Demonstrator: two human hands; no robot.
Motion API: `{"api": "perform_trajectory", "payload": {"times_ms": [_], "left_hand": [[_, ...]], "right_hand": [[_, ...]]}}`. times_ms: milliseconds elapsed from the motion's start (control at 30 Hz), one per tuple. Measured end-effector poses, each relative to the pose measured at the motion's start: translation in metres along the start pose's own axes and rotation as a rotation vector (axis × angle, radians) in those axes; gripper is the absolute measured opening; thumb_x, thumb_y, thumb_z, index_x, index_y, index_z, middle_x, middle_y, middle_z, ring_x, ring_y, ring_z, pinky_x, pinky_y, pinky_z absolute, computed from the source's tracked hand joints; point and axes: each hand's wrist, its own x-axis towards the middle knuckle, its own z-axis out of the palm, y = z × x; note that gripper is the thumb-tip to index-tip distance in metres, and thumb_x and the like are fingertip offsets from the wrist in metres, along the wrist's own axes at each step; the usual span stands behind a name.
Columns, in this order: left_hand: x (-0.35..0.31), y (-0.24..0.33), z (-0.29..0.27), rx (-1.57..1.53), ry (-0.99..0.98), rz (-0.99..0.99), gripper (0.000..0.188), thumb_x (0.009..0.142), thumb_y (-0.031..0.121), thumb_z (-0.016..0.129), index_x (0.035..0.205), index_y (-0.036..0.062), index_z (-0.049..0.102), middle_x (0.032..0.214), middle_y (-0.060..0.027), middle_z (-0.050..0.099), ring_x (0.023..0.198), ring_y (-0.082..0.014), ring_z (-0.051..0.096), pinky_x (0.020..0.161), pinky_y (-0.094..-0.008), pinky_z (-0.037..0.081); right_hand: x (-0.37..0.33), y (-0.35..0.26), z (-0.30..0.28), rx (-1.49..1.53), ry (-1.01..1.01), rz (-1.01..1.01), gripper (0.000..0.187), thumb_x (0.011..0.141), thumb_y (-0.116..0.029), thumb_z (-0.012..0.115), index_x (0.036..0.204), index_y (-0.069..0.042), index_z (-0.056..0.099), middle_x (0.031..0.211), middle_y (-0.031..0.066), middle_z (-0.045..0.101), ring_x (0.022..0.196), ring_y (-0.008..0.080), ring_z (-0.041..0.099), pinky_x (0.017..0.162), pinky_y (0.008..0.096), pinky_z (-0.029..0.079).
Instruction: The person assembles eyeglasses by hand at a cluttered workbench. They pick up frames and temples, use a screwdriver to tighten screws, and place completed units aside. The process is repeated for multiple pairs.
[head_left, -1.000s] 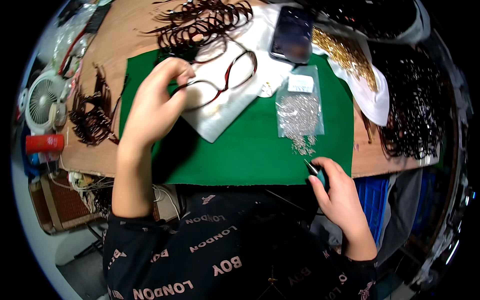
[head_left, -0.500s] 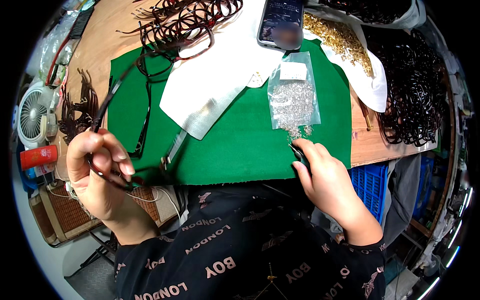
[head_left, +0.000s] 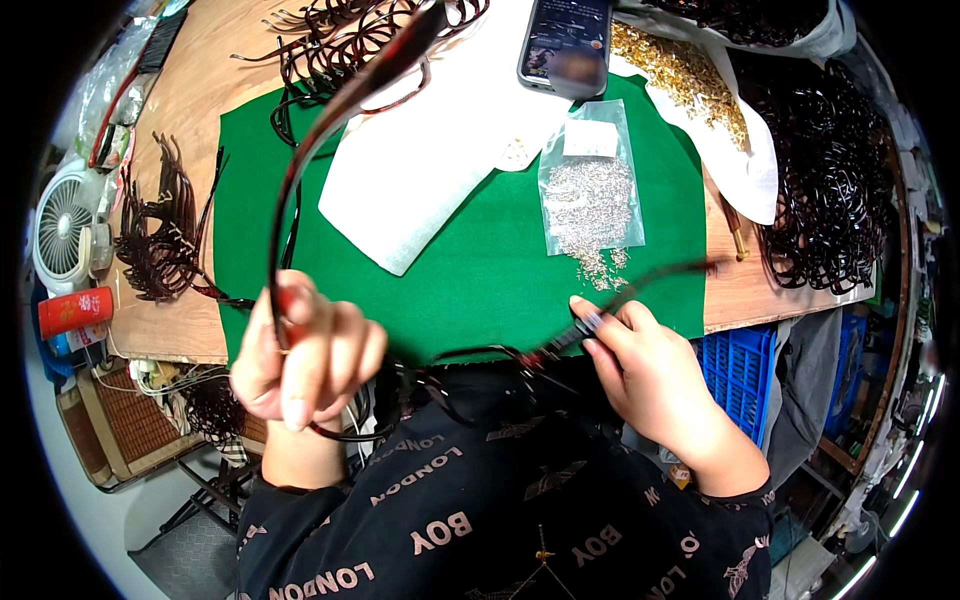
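My left hand [head_left: 315,355] is closed on a dark tortoiseshell eyeglass frame [head_left: 283,215], lifted above the table's front edge. One temple rises past my fingers, blurred; the other reaches right, passing close to my right hand [head_left: 650,375]. Pinched in that hand is a small dark tool [head_left: 590,322], its kind partly hidden by my fingers. Whether it touches the temple I cannot tell. Just beyond, a clear plastic bag [head_left: 590,195] of tiny silver pieces lies on the green mat [head_left: 470,270]. Some loose silver pieces [head_left: 602,270] have spilled from its near end.
Several eyeglass frames [head_left: 345,45] are heaped at the back left beside a white cloth [head_left: 400,190]. A phone [head_left: 563,45] lies behind the bag. Gold-coloured parts [head_left: 680,75] and a dark glossy pile [head_left: 825,190] sit at right. A small fan [head_left: 65,228] stands far left.
My left hand has moved right and turned the eyeglass frame, so one temple now points up and the other extends toward my right hand. The right hand has shifted slightly nearer to me.
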Motion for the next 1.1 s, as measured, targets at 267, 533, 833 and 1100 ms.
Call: {"api": "perform_trajectory", "payload": {"times_ms": [267, 533, 833, 1100], "left_hand": [[-0.014, -0.067, 0.005, -0.540, 0.293, -0.310, 0.021, 0.093, 0.019, 0.040, 0.100, -0.0002, 0.047, 0.049, 0.0016, 0.044, 0.047, -0.0103, 0.038, 0.050, -0.0234, 0.030], [-0.019, -0.092, -0.010, -0.560, 0.332, -0.437, 0.029, 0.090, 0.019, 0.049, 0.108, -0.0034, 0.053, 0.102, -0.0062, 0.046, 0.059, -0.0092, 0.042, 0.053, -0.0225, 0.035], [-0.016, -0.090, -0.007, -0.495, 0.406, -0.455, 0.029, 0.087, 0.018, 0.054, 0.106, -0.0040, 0.054, 0.107, -0.0067, 0.043, 0.056, -0.0086, 0.041, 0.050, -0.0206, 0.034], [-0.017, -0.092, -0.005, -0.457, 0.474, -0.513, 0.022, 0.085, 0.015, 0.057, 0.097, -0.0032, 0.057, 0.114, -0.0110, 0.038, 0.061, -0.0153, 0.053, 0.053, -0.0257, 0.048]], "right_hand": [[0.002, -0.003, 0.000, -0.009, -0.009, 0.056, 0.038, 0.080, -0.006, 0.058, 0.117, -0.011, 0.053, 0.076, 0.0134, 0.048, 0.063, 0.0315, 0.053, 0.057, 0.0383, 0.046], [0.020, -0.016, -0.013, 1.522, -0.623, 0.293, 0.035, 0.090, -0.005, 0.039, 0.125, -0.005, 0.042, 0.075, 0.0064, 0.054, 0.041, 0.0095, 0.045, 0.035, 0.0181, 0.029], [0.027, -0.022, -0.004, 1.671, -0.620, 0.417, 0.032, 0.093, -0.015, 0.043, 0.124, -0.009, 0.044, 0.079, 0.0038, 0.054, 0.042, 0.0087, 0.047, 0.033, 0.0174, 0.030], [0.026, -0.017, -0.004, 1.587, -0.667, 0.448, 0.034, 0.093, -0.020, 0.046, 0.125, -0.009, 0.044, 0.083, 0.0047, 0.055, 0.046, 0.0091, 0.051, 0.033, 0.0173, 0.031]]}}
